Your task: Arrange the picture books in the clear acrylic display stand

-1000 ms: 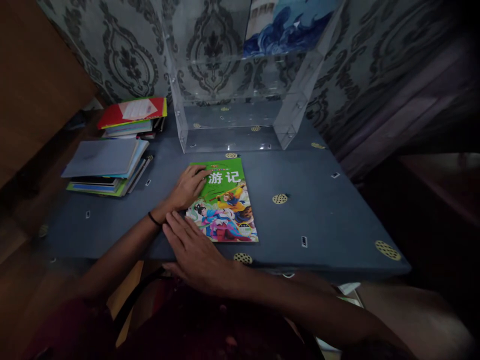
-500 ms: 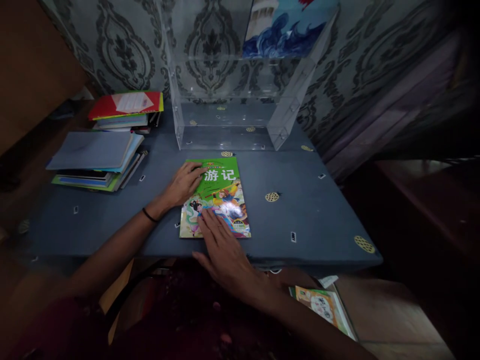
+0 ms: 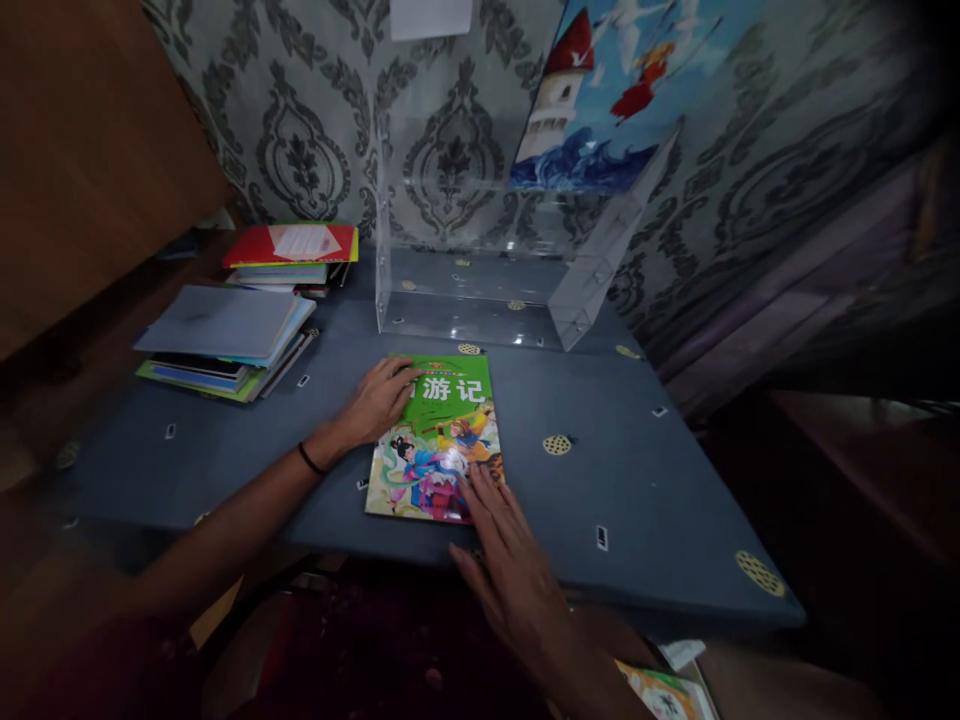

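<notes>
A green picture book (image 3: 439,430) lies closed and flat on the blue-grey table (image 3: 622,480), its front cover up with white characters and cartoon figures. My left hand (image 3: 382,398) rests over the book's upper left edge, fingers stretched onto the cover and hiding part of the title. Fingers extended, my right hand (image 3: 510,560) touches the cover's lower right corner, with the thumb apart and near the table's front edge. Neither hand grips the book.
A clear acrylic rack (image 3: 585,290) stands behind the book, against a patterned wall. Two piles of books, a nearer pile (image 3: 217,325) and a farther one (image 3: 292,245), sit at the left. Another book (image 3: 664,695) is below the table's front edge.
My right hand has slid right across the cover, from its lower middle to its lower right corner. My left hand stays at the upper left. The view has tilted up.
</notes>
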Demonstrator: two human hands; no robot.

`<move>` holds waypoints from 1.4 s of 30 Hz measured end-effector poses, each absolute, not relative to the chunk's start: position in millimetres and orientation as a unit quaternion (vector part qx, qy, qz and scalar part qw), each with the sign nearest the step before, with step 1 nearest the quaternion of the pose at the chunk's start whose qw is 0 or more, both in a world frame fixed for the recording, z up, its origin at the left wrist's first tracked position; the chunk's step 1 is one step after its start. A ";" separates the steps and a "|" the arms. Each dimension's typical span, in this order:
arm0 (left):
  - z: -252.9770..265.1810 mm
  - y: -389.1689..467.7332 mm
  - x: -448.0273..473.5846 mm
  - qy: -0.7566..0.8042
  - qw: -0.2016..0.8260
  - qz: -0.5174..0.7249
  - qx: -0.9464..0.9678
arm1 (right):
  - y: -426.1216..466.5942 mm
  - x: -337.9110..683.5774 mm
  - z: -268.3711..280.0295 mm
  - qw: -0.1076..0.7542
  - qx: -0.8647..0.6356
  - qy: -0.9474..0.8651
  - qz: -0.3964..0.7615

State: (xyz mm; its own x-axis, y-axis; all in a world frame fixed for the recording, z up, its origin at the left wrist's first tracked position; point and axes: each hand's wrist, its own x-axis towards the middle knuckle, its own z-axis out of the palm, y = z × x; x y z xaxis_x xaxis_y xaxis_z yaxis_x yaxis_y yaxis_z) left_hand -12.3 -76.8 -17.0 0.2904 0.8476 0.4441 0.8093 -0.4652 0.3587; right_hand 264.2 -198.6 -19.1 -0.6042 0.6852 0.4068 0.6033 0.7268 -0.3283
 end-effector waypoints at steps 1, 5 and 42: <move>-18.2 -76.4 -13.4 0.521 0.031 0.295 0.801 | -195.8 266.9 -17.8 0.259 -0.355 -0.895 0.080; -23.1 -73.7 -20.5 0.535 0.037 0.294 0.791 | -174.2 273.4 -7.4 0.224 -0.325 -0.913 0.101; -26.1 -78.5 -19.9 0.608 0.035 0.275 0.744 | -29.9 227.2 -21.1 0.238 -0.369 -0.873 0.212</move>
